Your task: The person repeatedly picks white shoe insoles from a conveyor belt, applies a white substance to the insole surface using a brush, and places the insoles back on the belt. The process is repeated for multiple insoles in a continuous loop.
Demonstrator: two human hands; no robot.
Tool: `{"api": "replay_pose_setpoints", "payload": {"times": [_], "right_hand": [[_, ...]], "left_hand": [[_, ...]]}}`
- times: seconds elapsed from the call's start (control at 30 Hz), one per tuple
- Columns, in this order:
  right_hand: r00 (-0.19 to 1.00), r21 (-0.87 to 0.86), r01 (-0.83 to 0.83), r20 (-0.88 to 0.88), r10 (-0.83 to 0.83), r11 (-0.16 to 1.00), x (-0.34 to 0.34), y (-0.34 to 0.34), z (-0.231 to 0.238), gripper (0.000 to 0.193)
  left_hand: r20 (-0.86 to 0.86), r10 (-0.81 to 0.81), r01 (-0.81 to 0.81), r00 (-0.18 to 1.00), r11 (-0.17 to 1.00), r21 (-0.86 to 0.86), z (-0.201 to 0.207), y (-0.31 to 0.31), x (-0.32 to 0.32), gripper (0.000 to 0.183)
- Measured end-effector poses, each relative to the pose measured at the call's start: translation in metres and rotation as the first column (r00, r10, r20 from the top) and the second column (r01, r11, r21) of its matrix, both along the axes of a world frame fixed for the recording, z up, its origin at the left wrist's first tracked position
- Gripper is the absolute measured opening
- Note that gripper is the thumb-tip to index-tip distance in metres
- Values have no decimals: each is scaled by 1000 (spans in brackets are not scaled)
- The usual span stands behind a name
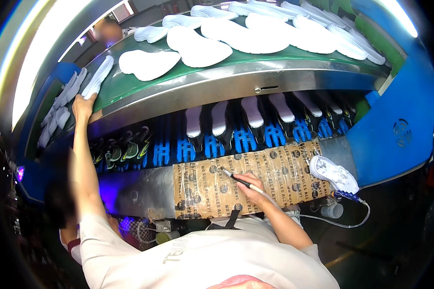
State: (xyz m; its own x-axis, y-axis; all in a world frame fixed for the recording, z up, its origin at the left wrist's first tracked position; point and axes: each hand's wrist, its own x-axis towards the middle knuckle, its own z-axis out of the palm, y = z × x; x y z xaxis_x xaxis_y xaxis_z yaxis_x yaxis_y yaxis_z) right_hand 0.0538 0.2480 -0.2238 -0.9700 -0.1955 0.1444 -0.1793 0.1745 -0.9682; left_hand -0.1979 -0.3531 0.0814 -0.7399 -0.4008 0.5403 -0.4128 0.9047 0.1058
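Note:
At the far left, my left hand (83,107) grips the near end of a white shoe sole (99,76), which stands tilted on the green belt (113,91). More white soles (65,98) lie just left of it. My right hand (250,187) is closed around a slim brush (240,181) with a dark front and a pale rear part. The brush tip points up and left over brown printed paper (202,188) covering the metal ledge. A pale tube seems to trail from the brush behind my wrist.
Several white soles (246,36) lie along the upper belt. Below, upturned shoe uppers (252,113) sit on blue holders (185,150). A white shoe (333,174) rests at the paper's right end, near a blue jointed hose (347,195). Blue machine housing (395,125) stands right; another person (108,32) is beyond.

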Motion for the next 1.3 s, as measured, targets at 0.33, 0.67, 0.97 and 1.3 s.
{"api": "replay_pose_setpoints", "payload": {"times": [0.33, 0.67, 0.97, 1.3], "right_hand": [[979, -365, 169, 167, -115, 916, 1, 33, 58, 24], [966, -713, 233, 247, -73, 661, 10, 63, 101, 30], [993, -258, 0, 112, 30, 966, 10, 3, 158, 21], [881, 124, -200, -412, 233, 972, -23, -29, 151, 29]], "left_hand": [[-846, 256, 878, 468, -245, 411, -19, 125, 174, 63], [-534, 17, 356, 845, -763, 540, -166, 354, 237, 69], [-362, -321, -153, 875, -893, 423, -210, 388, 291, 93], [-382, -260, 36, 887, -785, 619, -202, 399, 265, 78]]}}
